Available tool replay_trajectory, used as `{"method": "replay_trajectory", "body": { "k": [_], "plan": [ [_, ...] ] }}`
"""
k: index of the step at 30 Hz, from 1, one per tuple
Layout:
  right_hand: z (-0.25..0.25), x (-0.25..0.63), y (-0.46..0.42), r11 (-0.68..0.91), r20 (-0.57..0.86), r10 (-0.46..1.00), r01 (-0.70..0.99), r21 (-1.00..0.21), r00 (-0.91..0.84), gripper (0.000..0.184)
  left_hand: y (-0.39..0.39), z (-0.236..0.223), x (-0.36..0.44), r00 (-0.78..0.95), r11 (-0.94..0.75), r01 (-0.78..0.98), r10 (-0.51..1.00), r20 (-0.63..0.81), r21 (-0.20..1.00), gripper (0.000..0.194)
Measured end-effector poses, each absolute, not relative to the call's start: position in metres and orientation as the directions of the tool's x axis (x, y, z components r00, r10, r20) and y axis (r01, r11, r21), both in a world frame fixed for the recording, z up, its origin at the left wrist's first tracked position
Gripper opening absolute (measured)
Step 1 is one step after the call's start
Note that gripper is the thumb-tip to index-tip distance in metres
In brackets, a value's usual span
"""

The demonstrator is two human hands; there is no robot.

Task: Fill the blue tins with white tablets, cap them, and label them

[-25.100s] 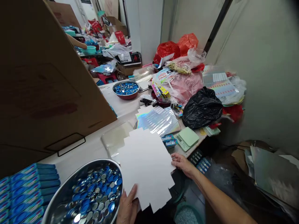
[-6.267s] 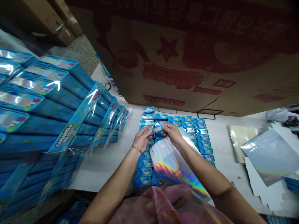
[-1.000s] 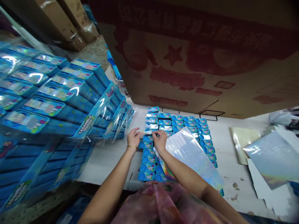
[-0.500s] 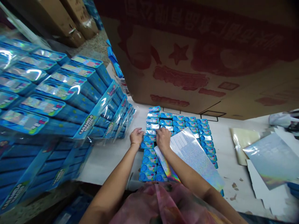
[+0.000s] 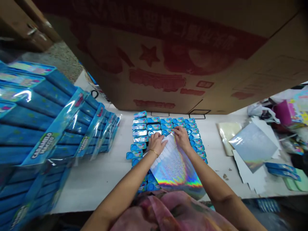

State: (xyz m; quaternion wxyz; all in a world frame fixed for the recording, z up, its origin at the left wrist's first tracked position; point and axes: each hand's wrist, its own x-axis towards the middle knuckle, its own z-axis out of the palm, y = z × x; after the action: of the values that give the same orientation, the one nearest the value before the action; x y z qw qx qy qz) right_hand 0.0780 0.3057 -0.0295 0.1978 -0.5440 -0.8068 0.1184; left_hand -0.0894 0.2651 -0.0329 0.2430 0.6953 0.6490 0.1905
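Observation:
A shiny holographic sticker sheet (image 5: 176, 163) lies slanted over rows of small blue boxes (image 5: 136, 146), its lower part reaching my clothes. At its upper left edge, my left hand (image 5: 156, 143) is closed, with fingers curled and the thumb against the sheet. My right hand (image 5: 182, 138) pinches the sheet's top corner between thumb and fingers; whether a single sticker is between the fingertips is too small to tell. Some boxes in the left columns carry a silvery strip on top. The sheet and my forearms hide many of the boxes.
A large cardboard carton (image 5: 154, 70) with red print stands behind the rows. Stacked, plastic-wrapped blue packs (image 5: 55, 128) rise at the left. To the right lie another silvery sheet (image 5: 253, 146), white backing paper (image 5: 252, 173), a cream packet (image 5: 227, 136) and several blue boxes (image 5: 282, 170).
My left hand has moved right from beside the boxes onto the sheet. My right hand has gone from a left-column box to the sheet's top corner. The sheet has turned, and my view has shifted right.

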Motion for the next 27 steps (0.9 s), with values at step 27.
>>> {"method": "replay_trajectory", "body": {
  "k": [27],
  "plan": [
    [0.083, 0.069, 0.272, 0.143, -0.133, 0.912, 0.606, -0.783, -0.387, 0.014, 0.248, -0.021, -0.088, -0.13, 0.299, -0.166, 0.938, -0.321, 0.94, 0.038]
  ]
}}
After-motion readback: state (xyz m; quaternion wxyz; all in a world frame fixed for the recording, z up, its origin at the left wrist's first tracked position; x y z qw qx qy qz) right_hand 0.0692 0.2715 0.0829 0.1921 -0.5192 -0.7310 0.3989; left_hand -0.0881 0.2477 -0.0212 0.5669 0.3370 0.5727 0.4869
